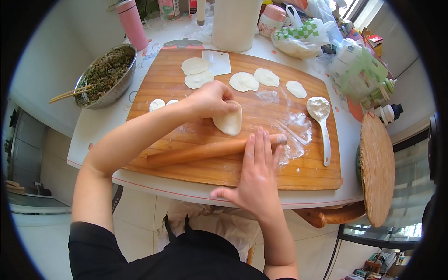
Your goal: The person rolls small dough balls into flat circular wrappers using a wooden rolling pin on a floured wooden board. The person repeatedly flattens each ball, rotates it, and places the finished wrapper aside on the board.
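Between the thumb and fingers of my left hand (215,98) hangs the upper edge of a flattened dough wrapper (228,122). My right hand (260,171) lies flat, fingers spread, over the right part of a wooden rolling pin (196,153). Both are at the wooden board (217,175). Rolled wrappers lie toward the board's far side: two overlapping at left, one of them a round (195,65), then a pair with a larger round (244,81), and a single oval (296,89). Small dough discs (157,105) sit left of my forearm, one partly hidden by it.
A white scraper (220,63) touches the far wrappers. A flour-filled spoon (319,108) rests at right, beside scattered flour (299,122). Left of the board stands a metal bowl of chopped filling (108,73) with chopsticks (70,93). Behind are a pink bottle (133,24) and plastic bags (301,38).
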Motion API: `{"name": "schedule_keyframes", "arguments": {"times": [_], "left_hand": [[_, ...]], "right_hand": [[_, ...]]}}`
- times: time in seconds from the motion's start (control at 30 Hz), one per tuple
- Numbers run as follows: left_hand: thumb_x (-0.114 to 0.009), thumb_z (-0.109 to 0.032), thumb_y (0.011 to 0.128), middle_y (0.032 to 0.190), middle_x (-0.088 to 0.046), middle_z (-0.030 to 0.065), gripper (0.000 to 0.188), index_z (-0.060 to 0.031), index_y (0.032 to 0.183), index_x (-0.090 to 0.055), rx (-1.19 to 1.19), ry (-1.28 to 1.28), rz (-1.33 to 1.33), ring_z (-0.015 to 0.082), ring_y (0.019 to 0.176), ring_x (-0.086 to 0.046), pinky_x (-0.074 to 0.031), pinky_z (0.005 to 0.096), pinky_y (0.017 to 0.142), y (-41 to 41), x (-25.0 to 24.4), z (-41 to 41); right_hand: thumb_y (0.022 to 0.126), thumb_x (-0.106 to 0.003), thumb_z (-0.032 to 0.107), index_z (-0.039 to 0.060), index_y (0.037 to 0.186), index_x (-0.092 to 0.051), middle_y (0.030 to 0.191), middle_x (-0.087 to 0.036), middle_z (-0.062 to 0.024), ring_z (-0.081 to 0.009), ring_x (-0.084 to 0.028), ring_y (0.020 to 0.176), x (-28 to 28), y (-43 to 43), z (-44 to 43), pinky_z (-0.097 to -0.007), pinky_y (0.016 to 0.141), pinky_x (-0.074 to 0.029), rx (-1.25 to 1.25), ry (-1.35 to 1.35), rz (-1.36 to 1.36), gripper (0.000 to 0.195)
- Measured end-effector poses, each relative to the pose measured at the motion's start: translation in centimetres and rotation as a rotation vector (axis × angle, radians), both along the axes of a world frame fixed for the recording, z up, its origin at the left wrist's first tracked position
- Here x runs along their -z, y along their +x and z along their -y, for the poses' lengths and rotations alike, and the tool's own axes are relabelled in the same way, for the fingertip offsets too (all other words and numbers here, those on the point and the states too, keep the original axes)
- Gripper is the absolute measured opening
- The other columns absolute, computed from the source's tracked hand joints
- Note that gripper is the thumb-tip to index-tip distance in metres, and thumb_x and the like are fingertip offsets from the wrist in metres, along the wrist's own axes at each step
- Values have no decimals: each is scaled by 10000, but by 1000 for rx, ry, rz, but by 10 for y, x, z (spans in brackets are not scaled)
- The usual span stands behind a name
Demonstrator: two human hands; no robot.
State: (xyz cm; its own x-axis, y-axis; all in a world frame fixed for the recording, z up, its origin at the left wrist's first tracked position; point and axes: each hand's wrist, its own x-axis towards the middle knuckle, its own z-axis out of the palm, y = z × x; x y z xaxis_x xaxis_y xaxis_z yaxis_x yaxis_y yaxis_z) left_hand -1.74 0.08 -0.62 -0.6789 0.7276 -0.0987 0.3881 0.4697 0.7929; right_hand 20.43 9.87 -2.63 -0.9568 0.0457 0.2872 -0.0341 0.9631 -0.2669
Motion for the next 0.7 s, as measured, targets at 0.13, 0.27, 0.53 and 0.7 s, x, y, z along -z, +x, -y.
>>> {"name": "schedule_keyframes", "arguments": {"times": [0.13, 0.27, 0.53, 0.7], "left_hand": [[-720, -244, 814, 832, -704, 161, 293, 19, 944, -726, 44, -29, 277, 211, 787, -670, -543, 368, 690, -2, -1, 6], [-709, -261, 868, 904, -726, 137, 338, 45, 1011, -708, 194, -189, -46, 171, 796, -656, -526, 323, 740, 13, -24, -15], [-759, -241, 786, 829, -705, 179, 286, 16, 907, -723, 54, -65, 39, 229, 773, -669, -534, 357, 703, -2, 1, -6], [-742, -259, 841, 866, -726, 132, 294, 7, 965, -738, 160, -91, 197, 156, 773, -630, -515, 309, 712, -1, -10, -8]], "right_hand": [[530, -734, 811, -150, 1468, -266, 1538, -272, -338, -436, -177, 1491, 1, -12, -4, -644, 1168, -115, -5, 6, 5, 1422], [573, -775, 746, -156, 1450, -312, 1529, -307, -328, -382, -206, 1496, 1, -66, -14, -608, 1192, -108, 99, -22, 15, 1340], [501, -774, 765, -178, 1434, -308, 1525, -290, -346, -439, -180, 1489, 1, 2, -5, -644, 1176, -75, -43, -31, -1, 1406], [531, -763, 769, -169, 1432, -323, 1530, -297, -335, -415, -212, 1486, 3, -43, -15, -622, 1190, -60, -4, -13, -45, 1374]]}}
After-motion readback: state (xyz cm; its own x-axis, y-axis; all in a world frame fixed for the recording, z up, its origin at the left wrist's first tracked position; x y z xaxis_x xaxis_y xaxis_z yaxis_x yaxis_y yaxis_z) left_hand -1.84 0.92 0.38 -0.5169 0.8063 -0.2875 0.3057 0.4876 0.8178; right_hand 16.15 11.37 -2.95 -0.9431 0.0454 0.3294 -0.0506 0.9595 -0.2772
